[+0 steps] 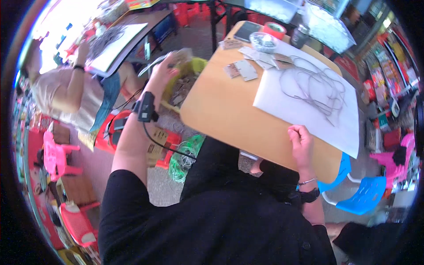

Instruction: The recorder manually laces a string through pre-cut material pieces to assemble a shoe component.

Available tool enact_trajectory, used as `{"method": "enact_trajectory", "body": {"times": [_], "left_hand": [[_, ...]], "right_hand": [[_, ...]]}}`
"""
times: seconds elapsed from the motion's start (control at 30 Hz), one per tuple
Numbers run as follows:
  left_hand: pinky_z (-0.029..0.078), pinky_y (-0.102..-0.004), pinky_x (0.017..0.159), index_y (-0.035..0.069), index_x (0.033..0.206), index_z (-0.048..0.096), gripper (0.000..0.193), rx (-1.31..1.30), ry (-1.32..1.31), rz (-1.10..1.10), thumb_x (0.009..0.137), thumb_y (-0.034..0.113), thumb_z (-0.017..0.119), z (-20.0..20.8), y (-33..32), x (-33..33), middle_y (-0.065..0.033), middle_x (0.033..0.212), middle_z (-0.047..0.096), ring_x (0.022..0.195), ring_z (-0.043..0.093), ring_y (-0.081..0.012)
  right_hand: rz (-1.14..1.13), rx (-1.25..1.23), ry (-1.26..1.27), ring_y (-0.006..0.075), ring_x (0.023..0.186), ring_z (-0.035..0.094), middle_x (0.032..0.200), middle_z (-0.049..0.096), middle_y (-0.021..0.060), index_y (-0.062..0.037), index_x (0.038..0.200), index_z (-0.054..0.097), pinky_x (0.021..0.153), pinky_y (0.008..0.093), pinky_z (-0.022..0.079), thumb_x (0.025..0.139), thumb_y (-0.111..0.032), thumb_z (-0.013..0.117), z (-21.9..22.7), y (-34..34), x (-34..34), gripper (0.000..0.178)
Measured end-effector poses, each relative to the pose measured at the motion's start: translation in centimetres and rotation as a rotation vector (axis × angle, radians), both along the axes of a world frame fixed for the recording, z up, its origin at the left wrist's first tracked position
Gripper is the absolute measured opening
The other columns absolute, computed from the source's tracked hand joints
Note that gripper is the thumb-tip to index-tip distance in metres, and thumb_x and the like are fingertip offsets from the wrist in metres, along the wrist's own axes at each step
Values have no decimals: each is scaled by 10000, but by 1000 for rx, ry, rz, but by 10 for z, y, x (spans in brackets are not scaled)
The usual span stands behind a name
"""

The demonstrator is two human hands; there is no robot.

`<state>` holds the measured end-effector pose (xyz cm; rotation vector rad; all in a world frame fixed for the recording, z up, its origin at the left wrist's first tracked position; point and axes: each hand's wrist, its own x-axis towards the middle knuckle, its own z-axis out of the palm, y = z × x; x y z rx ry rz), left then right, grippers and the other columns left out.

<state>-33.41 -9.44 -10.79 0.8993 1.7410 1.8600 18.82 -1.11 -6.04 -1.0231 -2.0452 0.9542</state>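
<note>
Many grey cord loops (319, 86), likely light, floppy: pinch outer strand. Right hand (303, 143) curled together; left hand (163, 70) blurred, can't tell.

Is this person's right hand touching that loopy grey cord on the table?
Apart. The head view shows a strip of bare white sheet between the right hand and the nearest loops of the grey cord.

light: white glare (55, 26) at your upper left.
floor (162, 190): grey, visible to the left of your table (221, 101).
seating: pink chair (55, 154) and red chair (76, 223), to your left; blue chair (364, 196), to your right.
shelves (382, 66): crowded with multicoloured goods, along your far right.
</note>
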Motion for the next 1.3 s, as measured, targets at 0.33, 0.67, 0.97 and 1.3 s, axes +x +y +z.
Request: {"method": "enact_trajectory", "body": {"times": [0.33, 0.67, 0.97, 1.3], "left_hand": [[469, -301, 810, 7, 1004, 645, 277, -185, 318, -89, 790, 182, 653, 50, 101, 135, -114, 1035, 620, 905, 598, -187], [379, -414, 989, 44, 1234, 521, 606, -356, 1126, -496, 702, 249, 726, 50, 122, 184, -189, 1306, 471, 1177, 448, -368], [407, -435, 957, 15, 1247, 486, 521, -101, 243, -523, 865, 349, 605, 78, 90, 190, -177, 1205, 557, 1076, 549, -338], [513, -440, 862, 35, 1320, 389, 719, 217, -951, -922, 915, 615, 260, 80, 40, 238, -190, 1209, 537, 1082, 550, -400]], "right_hand": [[-251, 426, -308, 310, 940, 476, 944, 527, 111, -21, 1004, 546, 843, 413, 387, 783, -73, 590, -4, -1, 14, 232], [-256, 393, -342, 303, 921, 485, 931, 534, 113, -26, 963, 532, 818, 408, 399, 767, -43, 574, -3, 6, 8, 201], [-217, 376, -291, 303, 888, 490, 908, 542, 106, -31, 955, 535, 799, 407, 400, 757, -46, 596, -6, 7, 18, 207], [-154, 446, -197, 288, 862, 508, 864, 564, 96, -36, 890, 565, 779, 403, 400, 777, -74, 593, -12, 4, 22, 122]]}}
